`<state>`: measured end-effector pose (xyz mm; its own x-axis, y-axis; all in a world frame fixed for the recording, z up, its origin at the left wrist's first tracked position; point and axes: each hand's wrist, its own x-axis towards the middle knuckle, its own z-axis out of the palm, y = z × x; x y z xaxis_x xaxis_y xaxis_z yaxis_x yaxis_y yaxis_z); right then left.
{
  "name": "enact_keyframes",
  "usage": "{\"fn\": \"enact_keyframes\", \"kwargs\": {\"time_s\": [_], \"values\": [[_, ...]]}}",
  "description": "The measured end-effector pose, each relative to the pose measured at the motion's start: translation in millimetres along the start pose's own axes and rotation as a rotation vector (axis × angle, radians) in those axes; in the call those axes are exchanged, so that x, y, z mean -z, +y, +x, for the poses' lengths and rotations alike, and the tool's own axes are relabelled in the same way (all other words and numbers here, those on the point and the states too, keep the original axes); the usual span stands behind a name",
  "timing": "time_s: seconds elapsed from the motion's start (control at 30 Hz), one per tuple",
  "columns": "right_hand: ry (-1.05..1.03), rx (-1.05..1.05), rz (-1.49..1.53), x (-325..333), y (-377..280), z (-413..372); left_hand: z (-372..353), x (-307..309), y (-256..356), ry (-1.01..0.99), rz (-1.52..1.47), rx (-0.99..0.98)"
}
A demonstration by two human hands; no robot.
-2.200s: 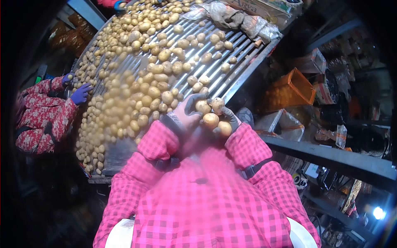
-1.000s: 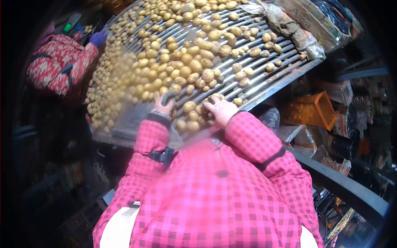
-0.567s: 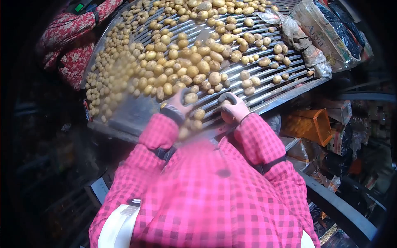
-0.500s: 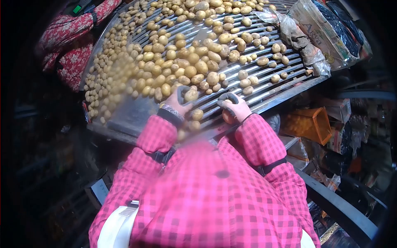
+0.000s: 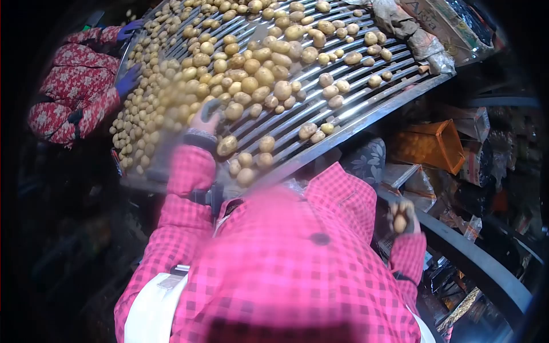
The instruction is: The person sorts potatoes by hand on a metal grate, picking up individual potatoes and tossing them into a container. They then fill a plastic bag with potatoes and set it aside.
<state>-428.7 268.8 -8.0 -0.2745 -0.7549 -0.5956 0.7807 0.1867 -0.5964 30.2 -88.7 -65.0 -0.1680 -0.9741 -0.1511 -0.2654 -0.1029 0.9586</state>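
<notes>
Your right hand point(image 5: 400, 217), lowered beside your hip and well apart from the roller bench point(image 5: 378, 114), is closed around one potato point(image 5: 400, 223), while your left hand point(image 5: 205, 119) lies among the many potatoes point(image 5: 263, 77) left on the rollers, its grip unclear.

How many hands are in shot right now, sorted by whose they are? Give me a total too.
Wearer's hands: 2, the left hand among the potatoes, the right hand off to the side gripping one potato.
Co-worker's blue-gloved hands: 2, the far blue glove and the near blue glove.
Total: 4
</notes>
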Motion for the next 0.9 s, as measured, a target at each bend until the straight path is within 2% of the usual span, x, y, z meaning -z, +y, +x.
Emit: {"fn": "enact_keyframes", "kwargs": {"time_s": [0.03, 0.07, 0.1, 0.17, 0.23, 0.27, 0.3, 0.37, 0.43, 0.47, 0.5, 0.53, 0.57, 0.6, 0.67, 0.73, 0.83, 0.9], "values": [[0.238, -0.166, -0.22, 15.4, -0.7, -34.4, 2.7, 14.7, -14.3, 0.023, -0.004, 0.027], [0.479, -0.154, -0.135, 42.9, 23.5, -54.3, -0.1, 18.0, -13.2, 0.024, 0.003, 0.037], [0.604, -0.254, -0.205, 70.5, 41.0, -74.5, -2.6, 21.0, -10.9, 0.046, -0.054, 0.114], [0.696, -0.42, -0.43, 120.4, 72.5, -98.7, -10.3, 20.8, -0.7, 0.079, -0.117, 0.2], [0.674, -0.467, -0.669, 129.0, 93.9, -100.9, -20.2, 17.9, 13.1, 0.06, 0.02, 0.234], [0.652, -0.457, -0.784, 125.3, 97.5, -98.7, -23.9, 17.8, 15.2, -0.016, 0.062, 0.233], [0.637, -0.44, -0.878, 122.3, 98.3, -93.6, -29.5, 20.2, 21.1, -0.141, 0.236, 0.163], [0.66, -0.435, -1.012, 96.5, 81.5, -74.3, -45.0, 12.5, 44.7, -0.454, 0.51, 0.154], [0.743, -0.468, -1.033, 42.1, 44.4, -36.8, -65.6, -8.1, 80.6, -0.77, 0.954, 0.308], [0.563, -0.064, -1.12, 182.0, 62.3, -4.0, -81.1, -20.1, 92.2, -0.755, 1.002, 0.265], [0.577, -0.128, -1.138, 135.9, 31.7, 23.0, -91.4, -27.2, 98.5, -0.735, 1.051, 0.217], [0.567, -0.054, -0.907, 76.3, 14.7, 38.9, -95.7, -31.0, 81.5, -0.756, 1.065, 0.199], [0.409, 0.062, -0.965, 108.7, 8.5, 80.9, -101.5, -36.8, 55.5, -0.778, 1.078, 0.181], [0.306, 0.086, -1.022, 13.7, -9.2, 80.2, -107.6, -40.7, 42.3, -0.787, 1.097, 0.181], [0.113, 0.017, -0.804, -90.8, -12.8, 93.6, -111.3, -43.2, 32.7, -0.735, 1.088, 0.107], [-0.149, -0.015, -0.924, -164.3, -6.2, 101.0, -111.8, -39.7, 33.9, -0.7, 1.088, 0.09], [-0.543, -0.184, -0.958, -223.3, 33.0, 118.7, -111.4, -34.6, 61.3, -0.49, 0.663, 0.207], [-0.66, -0.363, -0.852, -252.2, 58.8, 120.0, -106.7, -38.5, 67.4, -0.379, 0.527, 0.221]]}}
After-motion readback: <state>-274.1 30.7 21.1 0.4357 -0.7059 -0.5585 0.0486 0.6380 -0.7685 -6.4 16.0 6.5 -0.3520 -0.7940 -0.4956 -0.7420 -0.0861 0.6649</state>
